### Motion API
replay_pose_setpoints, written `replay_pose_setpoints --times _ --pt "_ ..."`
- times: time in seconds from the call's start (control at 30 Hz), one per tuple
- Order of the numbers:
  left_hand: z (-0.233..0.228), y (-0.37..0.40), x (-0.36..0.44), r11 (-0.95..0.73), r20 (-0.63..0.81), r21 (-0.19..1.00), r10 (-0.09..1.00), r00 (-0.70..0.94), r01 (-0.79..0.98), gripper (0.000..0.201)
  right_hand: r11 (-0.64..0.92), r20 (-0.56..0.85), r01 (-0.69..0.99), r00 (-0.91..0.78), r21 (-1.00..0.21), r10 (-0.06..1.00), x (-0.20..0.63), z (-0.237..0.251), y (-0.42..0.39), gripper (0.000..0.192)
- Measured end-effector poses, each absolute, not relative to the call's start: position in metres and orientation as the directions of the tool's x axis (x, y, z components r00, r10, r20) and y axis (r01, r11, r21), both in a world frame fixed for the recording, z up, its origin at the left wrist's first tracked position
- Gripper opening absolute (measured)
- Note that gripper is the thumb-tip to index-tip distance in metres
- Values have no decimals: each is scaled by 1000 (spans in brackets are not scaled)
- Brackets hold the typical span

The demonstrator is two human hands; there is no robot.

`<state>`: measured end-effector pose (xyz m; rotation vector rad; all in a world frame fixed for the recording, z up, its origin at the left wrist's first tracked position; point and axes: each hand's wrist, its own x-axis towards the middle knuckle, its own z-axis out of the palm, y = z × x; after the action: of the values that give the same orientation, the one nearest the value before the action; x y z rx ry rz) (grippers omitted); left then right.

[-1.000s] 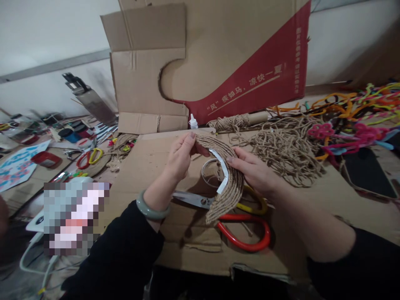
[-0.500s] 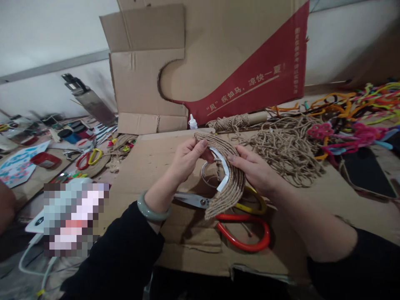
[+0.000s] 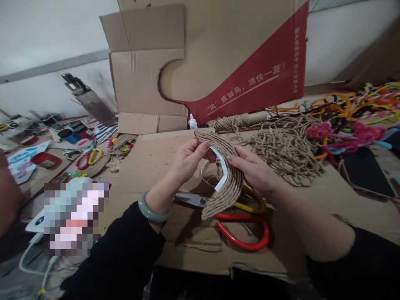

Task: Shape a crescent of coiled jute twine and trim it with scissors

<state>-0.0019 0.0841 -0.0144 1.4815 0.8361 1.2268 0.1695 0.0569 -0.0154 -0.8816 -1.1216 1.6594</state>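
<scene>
Between my hands is a crescent-shaped piece covered in rows of brown twine (image 3: 225, 192), with a white strip (image 3: 224, 168) along its inner curve. My left hand (image 3: 191, 160) pinches its upper end between thumb and fingers. On the outer curve, my right hand (image 3: 253, 166) grips it with the thumb on top and the fingers partly hidden behind. Beneath the piece lie large scissors with red and yellow handles (image 3: 265, 233), their blades pointing left. A thin pale ring-shaped strip (image 3: 203, 171) shows behind the crescent.
A cardboard sheet (image 3: 150, 166) covers the work surface, and more cardboard stands upright behind. Loose twine (image 3: 287, 150), a small white bottle (image 3: 192, 122) and a phone (image 3: 367, 171) lie around it. Smaller scissors (image 3: 89, 158) and a red dish (image 3: 46, 159) are at left, near another person's arm (image 3: 9, 193).
The twine crescent has tilted slightly, its lower end shifting a little left. Both hands keep their hold. The other person's arm at the left edge has come further into view.
</scene>
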Motion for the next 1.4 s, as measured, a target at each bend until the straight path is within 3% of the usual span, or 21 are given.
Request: replay_pose_setpoints --times 0.33,0.87,1.4 --pt "-14 82 0 -187 199 980 920 338 -68 45 -159 -66 -278 -319 -947 946 171 -16 59 22" --pt "-10 74 6 -124 83 990 892 445 62 32 -81 -5 -214 -334 -973 943 173 -16 61 23" --pt "-4 67 15 29 -27 1000 949 313 0 8 26 64 -115 -339 -993 939 175 -17 64 23"
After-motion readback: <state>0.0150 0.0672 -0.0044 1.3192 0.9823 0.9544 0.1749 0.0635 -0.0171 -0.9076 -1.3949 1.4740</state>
